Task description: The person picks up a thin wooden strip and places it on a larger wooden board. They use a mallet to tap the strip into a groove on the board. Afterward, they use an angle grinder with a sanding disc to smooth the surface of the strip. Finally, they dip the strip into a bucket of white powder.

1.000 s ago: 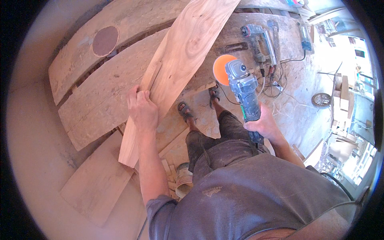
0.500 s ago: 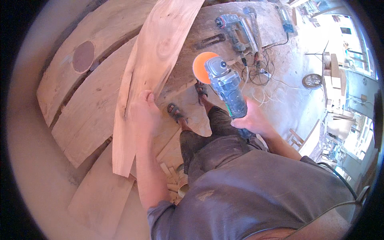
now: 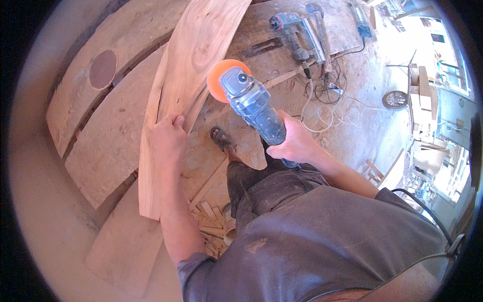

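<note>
A long wooden board [image 3: 201, 45] with dark grain lines slants across the workbench, its near end on the left. My left hand [image 3: 168, 141] is closed around the board's right edge, close to that end, the thumb on top. In my right hand [image 3: 294, 138] is an angle grinder [image 3: 256, 110], gripped by its body. An orange disc [image 3: 216, 80] is fitted to the grinder's head; it hangs over or just beside the board's right edge, and I cannot tell whether they touch.
Bench planks [image 3: 115, 131] with gaps between them lie at left, a round brown sanding disc [image 3: 103, 69] on one. A nail gun [image 3: 294, 35] rests on the far wood surface. Cables and a hose [image 3: 327, 95] coil on the floor at right. Wood scraps [image 3: 211, 216] lie below.
The grinder in my right hand has moved left, bringing its disc to the board's right edge. My left hand and the board have shifted slightly left.
</note>
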Available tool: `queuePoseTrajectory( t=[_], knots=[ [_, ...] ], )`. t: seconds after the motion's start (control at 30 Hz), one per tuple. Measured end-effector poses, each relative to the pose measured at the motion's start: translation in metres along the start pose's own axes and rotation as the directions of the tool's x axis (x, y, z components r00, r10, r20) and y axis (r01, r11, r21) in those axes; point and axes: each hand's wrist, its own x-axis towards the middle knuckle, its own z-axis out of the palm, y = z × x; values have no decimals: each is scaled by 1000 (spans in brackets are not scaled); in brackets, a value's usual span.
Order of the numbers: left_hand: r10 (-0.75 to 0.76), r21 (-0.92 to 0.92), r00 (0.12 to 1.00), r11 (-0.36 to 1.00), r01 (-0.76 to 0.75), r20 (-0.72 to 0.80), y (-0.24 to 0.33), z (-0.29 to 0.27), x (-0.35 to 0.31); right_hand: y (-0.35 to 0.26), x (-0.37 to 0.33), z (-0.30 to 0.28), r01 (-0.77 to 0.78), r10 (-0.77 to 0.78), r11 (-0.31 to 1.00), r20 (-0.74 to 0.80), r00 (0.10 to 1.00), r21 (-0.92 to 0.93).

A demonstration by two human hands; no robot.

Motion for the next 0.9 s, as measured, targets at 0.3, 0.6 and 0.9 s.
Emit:
queuePoseTrajectory(
  t=[0.3, 0.6, 0.9],
  knots=[
    [-23, -91, 1000, 996, 23, 5, 0, -1, -5, -8, 17, 15, 33, -32, 999, 54, 998, -27],
    [92, -44, 994, 995, -95, -65, -16, 13, 1, -13, 22, 24, 7, -4, 1000, 105, 994, -23],
    [94, -94, 982, 989, -110, -161, -10, 16, -8, -11, 22, 29, -27, 31, 999, 87, 996, -44]
  ],
)
